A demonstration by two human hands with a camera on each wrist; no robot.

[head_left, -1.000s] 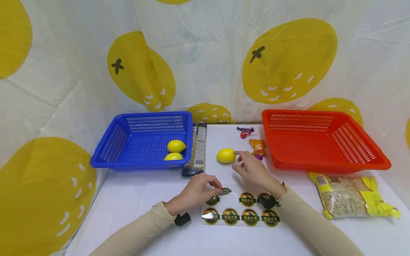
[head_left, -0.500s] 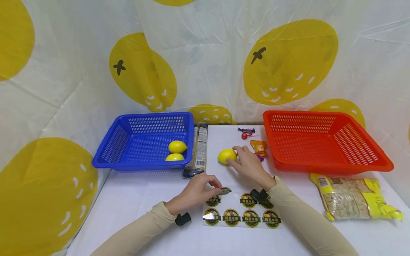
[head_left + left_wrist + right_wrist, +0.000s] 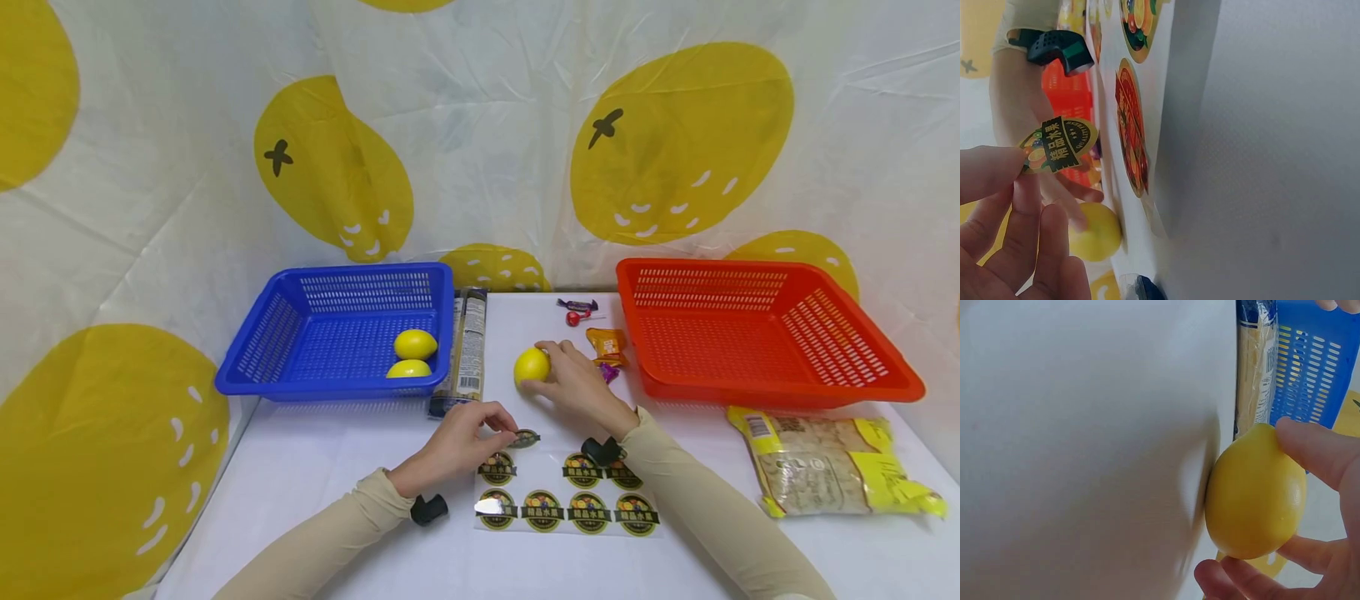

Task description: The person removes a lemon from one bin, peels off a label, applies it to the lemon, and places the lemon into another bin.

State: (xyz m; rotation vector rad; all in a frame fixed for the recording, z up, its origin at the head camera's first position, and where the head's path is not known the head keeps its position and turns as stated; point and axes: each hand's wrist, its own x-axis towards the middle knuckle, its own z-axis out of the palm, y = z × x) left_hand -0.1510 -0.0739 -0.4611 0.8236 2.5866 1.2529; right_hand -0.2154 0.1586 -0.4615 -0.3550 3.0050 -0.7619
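Observation:
My left hand (image 3: 468, 440) pinches a round black-and-gold fruit sticker (image 3: 1060, 145) by its edge, above the sticker sheet (image 3: 551, 523). Fruit pictures and Chinese letters show on its face. My right hand (image 3: 581, 383) grips a yellow lemon (image 3: 1257, 494), thumb at one end and fingers at the other, close over the white table. The sheet lies flat in front of me with several like stickers on it. Two more lemons (image 3: 415, 344) lie in the right part of the blue basket (image 3: 330, 390).
Beside the blue basket lies a long clear pack of noodles (image 3: 470, 342). A red basket (image 3: 765, 392) stands at right, a yellow-ended bag (image 3: 813, 467) in front of it. Wrapped sweets (image 3: 606, 343) and a red lollipop (image 3: 573, 318) lie left of the red basket.
My right hand has closed its fingers round the lemon and turned it more upright. My left hand still pinches the sticker and has shifted only slightly.

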